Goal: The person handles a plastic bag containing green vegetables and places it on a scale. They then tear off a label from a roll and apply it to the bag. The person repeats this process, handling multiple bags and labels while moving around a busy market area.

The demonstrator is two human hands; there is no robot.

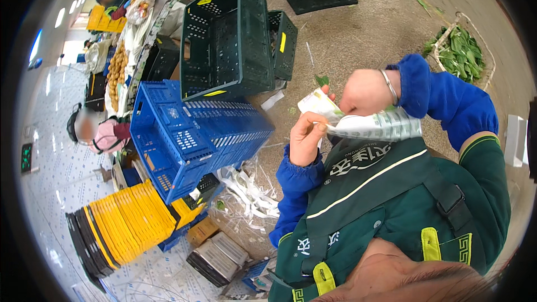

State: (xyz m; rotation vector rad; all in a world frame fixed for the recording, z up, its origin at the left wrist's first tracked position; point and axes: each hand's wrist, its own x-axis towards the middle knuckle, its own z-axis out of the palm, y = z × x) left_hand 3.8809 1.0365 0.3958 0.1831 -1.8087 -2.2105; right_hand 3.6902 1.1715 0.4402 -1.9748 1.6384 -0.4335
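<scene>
A translucent printed strip, plastic film or label sheet, stretches across the front of a dark green apron. My left hand pinches its edge between thumb and fingers. Just above, my right hand is curled against the strip, blurred, with a metal bangle at the wrist. A white printed piece juts out between the hands, and reddish fingertips show behind it. Which parts the right fingers grip is partly hidden. Blue sleeve covers reach down both forearms.
Left of my hands stand a dark green crate, stacked blue crates and yellow crates. White strips litter the floor. Leafy greens fill a basket at right. Potatoes lie on a table; a person in pink is beyond.
</scene>
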